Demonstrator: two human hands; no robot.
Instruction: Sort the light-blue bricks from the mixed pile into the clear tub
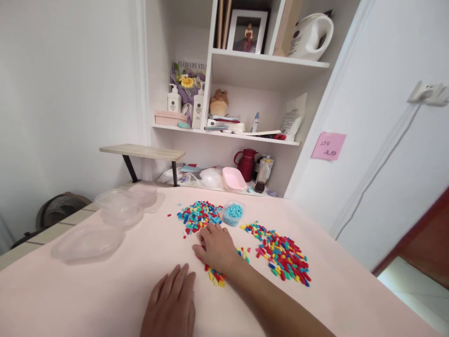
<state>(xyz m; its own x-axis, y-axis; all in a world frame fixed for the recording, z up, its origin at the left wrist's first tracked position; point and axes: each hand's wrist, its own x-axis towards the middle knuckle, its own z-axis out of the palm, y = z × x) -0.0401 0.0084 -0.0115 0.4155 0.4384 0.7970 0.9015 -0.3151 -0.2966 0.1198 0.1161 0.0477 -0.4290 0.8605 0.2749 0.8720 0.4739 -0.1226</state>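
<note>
My left hand lies flat on the pink tabletop, fingers stretched out, holding nothing. Palm down, my right hand reaches to the near edge of a pile of small coloured plastic bricks. Its thumb is apart from the fingers, and the palm side is hidden. Under and beside that hand lies a smaller group of mixed bricks, partly covered by it. A small clear tub full of light blue bricks stands just beyond the fingers. Another mixed pile, largely red, spreads to the right.
Clear plastic containers stand at the left. Along the back are a pink basin, a dark red jug and a bottle of dark liquid. A small raised wooden shelf stands at the back left, below wall shelving.
</note>
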